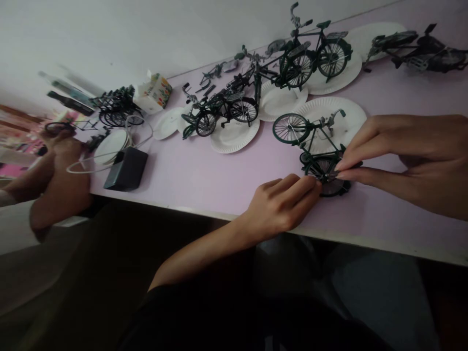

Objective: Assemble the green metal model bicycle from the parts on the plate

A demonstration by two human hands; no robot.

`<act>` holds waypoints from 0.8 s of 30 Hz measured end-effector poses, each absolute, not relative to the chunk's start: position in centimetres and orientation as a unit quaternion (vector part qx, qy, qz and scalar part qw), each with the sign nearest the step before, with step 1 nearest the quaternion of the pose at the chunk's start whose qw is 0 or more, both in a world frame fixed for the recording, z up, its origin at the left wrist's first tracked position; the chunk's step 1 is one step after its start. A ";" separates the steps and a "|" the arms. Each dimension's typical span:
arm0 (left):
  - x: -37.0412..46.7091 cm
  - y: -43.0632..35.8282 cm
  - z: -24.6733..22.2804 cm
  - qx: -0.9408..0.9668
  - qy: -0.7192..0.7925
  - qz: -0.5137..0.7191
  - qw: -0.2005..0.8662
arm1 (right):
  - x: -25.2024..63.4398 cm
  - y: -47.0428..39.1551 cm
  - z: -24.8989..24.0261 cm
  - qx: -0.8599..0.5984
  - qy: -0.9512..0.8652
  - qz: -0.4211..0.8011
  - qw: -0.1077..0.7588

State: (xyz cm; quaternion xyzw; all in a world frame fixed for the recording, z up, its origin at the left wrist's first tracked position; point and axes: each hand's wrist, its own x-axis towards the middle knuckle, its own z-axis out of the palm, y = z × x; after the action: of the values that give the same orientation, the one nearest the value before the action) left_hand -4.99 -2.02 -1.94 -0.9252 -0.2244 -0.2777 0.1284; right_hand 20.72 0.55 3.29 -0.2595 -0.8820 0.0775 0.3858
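A dark green model bicycle [310,141] lies tilted over the table edge side of a white paper plate [351,109], its front wheel toward the far left and its rear wheel nearest me. My left hand [283,204] is closed, with its fingertips at the rear wheel [325,175]. From the right, my right hand [413,161] pinches with thumb and forefinger at the rear of the bicycle, beside the same wheel. The exact small part between those fingertips is partly hidden.
Several finished-looking model bicycles [300,63] and paper plates [234,139] stand along the wall. A dark box [126,168] with a white cable sits left, near a patterned carton [157,92]. At far left, a co-worker's hands [64,141] hold a dark bicycle part.
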 end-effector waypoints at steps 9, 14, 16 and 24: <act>-5.0 -2.2 -1.8 -0.927 -0.238 -0.264 0.119 | 20.5 0.5 3.3 -0.276 -0.871 0.078 0.399; -5.0 -2.2 -1.8 -0.927 -0.233 -0.268 0.120 | 20.6 0.4 3.0 -0.267 -0.875 0.086 0.394; -5.1 -2.2 -1.8 -0.928 -0.230 -0.268 0.120 | 20.6 0.5 3.0 -0.260 -0.878 0.083 0.394; -5.1 -2.3 -1.6 -0.928 -0.237 -0.260 0.120 | 20.6 0.5 3.3 -0.275 -0.874 0.104 0.387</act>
State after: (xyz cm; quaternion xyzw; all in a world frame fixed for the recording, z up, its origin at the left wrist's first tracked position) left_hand -5.07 -2.29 -1.64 -0.9284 -0.2367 -0.2601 0.1198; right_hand 20.62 0.52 3.26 -0.2748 -0.8738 0.1042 0.3873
